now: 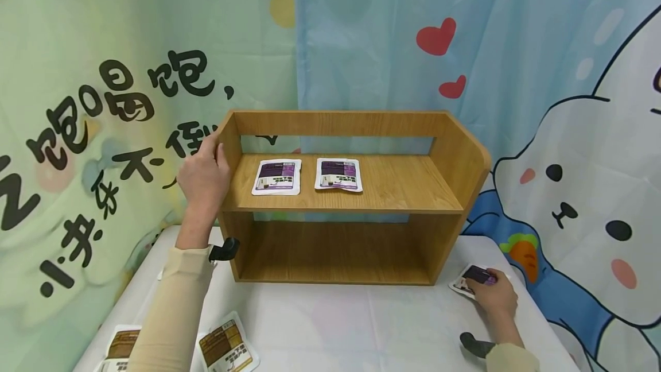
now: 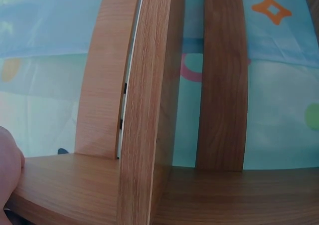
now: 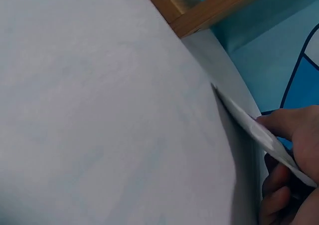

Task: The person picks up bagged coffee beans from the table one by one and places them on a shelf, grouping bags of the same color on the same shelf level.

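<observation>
A two-tier wooden shelf (image 1: 341, 251) stands upright on the white-covered table. My left hand (image 1: 203, 179) grips the upper front edge of its left side panel; the left wrist view catches only part of that hand (image 2: 7, 165) beside the wood. Right of the shelf, my right hand (image 1: 498, 297) pinches a flat white packet with a purple label (image 1: 477, 275) between thumb and fingers. Seen edge-on in the right wrist view, the packet (image 3: 259, 135) is tilted, its far tip close to the tabletop. Two matching purple-label packets, a left one (image 1: 276, 177) and a right one (image 1: 338, 174), lie on the upper tier.
Two brown-label packets, one (image 1: 227, 344) right of my left sleeve and one (image 1: 121, 344) partly behind it, lie on the table (image 1: 330, 326) at front left. A printed curtain (image 1: 361, 45) hangs close behind the shelf and along both sides.
</observation>
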### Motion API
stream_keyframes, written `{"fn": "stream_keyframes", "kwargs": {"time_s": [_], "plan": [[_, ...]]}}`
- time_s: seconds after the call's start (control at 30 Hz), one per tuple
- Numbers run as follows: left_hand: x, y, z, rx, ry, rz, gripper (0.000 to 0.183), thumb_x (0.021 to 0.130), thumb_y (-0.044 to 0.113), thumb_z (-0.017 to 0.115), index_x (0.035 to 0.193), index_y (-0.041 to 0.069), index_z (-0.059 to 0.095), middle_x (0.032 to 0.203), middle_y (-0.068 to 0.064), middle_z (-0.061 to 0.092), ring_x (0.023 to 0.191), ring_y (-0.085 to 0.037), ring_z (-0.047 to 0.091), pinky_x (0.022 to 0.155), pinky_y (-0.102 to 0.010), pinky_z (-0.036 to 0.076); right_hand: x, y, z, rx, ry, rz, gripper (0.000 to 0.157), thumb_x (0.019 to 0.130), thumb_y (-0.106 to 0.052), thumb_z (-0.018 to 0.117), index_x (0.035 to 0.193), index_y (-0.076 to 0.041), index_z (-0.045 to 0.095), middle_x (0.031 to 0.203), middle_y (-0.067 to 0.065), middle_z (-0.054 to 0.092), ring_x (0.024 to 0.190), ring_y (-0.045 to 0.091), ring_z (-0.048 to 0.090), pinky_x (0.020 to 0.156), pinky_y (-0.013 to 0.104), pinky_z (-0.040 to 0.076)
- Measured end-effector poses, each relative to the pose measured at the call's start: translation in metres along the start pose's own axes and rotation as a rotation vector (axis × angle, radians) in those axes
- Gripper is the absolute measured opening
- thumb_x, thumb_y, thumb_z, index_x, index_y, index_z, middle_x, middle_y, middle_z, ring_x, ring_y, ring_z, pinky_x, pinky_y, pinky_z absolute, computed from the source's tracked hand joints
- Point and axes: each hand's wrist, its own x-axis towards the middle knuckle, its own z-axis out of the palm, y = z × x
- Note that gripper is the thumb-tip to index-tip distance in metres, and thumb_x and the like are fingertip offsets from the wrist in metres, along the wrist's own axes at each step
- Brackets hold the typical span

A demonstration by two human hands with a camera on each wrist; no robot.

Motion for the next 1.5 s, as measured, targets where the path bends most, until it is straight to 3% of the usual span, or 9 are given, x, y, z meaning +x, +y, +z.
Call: {"fn": "stream_keyframes", "kwargs": {"time_s": [0.23, 0.53, 0.73, 0.97, 1.17, 1.5], "plan": [[0.000, 0.000, 0.001, 0.006, -0.005, -0.001, 0.031, 0.101, 0.020, 0.051, 0.127, 0.009, 0.062, 0.078, -0.021, 0.068, 0.048, -0.031, 0.053, 0.042, -0.039, 0.035, -0.012, 0.002, -0.008, 0.018, 0.064, -0.044, 0.064, 0.089, -0.021, 0.064, 0.140, 0.007, 0.037, 0.135, 0.037, 0.039, 0.120, 0.056, 0.032, 0.098, 0.063, 0.025], [0.000, 0.000, -0.001, 0.005, -0.005, -0.001, 0.031, 0.101, 0.021, 0.051, 0.127, 0.008, 0.063, 0.079, -0.021, 0.068, 0.050, -0.032, 0.055, 0.043, -0.040, 0.037, -0.041, -0.022, -0.041, -0.020, 0.105, -0.116, 0.067, 0.092, -0.035, 0.066, 0.142, 0.001, 0.042, 0.135, 0.037, 0.042, 0.116, 0.055, 0.036, 0.095, 0.066, 0.032], [0.000, -0.001, -0.001, 0.004, 0.003, -0.005, 0.031, 0.101, 0.021, 0.051, 0.126, 0.009, 0.063, 0.079, -0.021, 0.068, 0.051, -0.034, 0.056, 0.043, -0.041, 0.037, -0.065, -0.043, -0.061, -0.032, 0.067, -0.113, 0.071, 0.090, -0.043, 0.067, 0.144, -0.003, 0.042, 0.135, 0.037, 0.041, 0.117, 0.054, 0.035, 0.092, 0.066, 0.037], [-0.001, 0.000, -0.001, 0.006, -0.003, -0.010, 0.031, 0.101, 0.022, 0.051, 0.127, 0.010, 0.063, 0.079, -0.021, 0.068, 0.051, -0.033, 0.056, 0.042, -0.040, 0.036, -0.089, -0.064, -0.076, -0.046, 0.027, -0.136, 0.072, 0.087, -0.045, 0.069, 0.143, -0.005, 0.045, 0.134, 0.038, 0.041, 0.111, 0.054, 0.039, 0.080, 0.058, 0.050], [-0.002, 0.001, -0.002, 0.000, -0.014, -0.016, 0.031, 0.101, 0.022, 0.051, 0.127, 0.009, 0.062, 0.081, -0.021, 0.068, 0.052, -0.033, 0.056, 0.043, -0.041, 0.037, -0.105, -0.087, -0.088, -0.042, -0.022, -0.160, 0.074, 0.087, -0.047, 0.069, 0.145, -0.008, 0.045, 0.137, 0.036, 0.039, 0.113, 0.053, 0.039, 0.073, 0.053, 0.053], [-0.002, 0.001, -0.003, 0.003, -0.008, -0.011, 0.031, 0.101, 0.022, 0.050, 0.127, 0.008, 0.063, 0.079, -0.021, 0.068, 0.053, -0.034, 0.056, 0.043, -0.040, 0.036, -0.128, -0.151, -0.104, 0.055, -0.070, -0.308, 0.070, 0.086, -0.042, 0.073, 0.144, -0.013, 0.048, 0.138, 0.033, 0.040, 0.112, 0.050, 0.043, 0.069, 0.044, 0.056]]}}
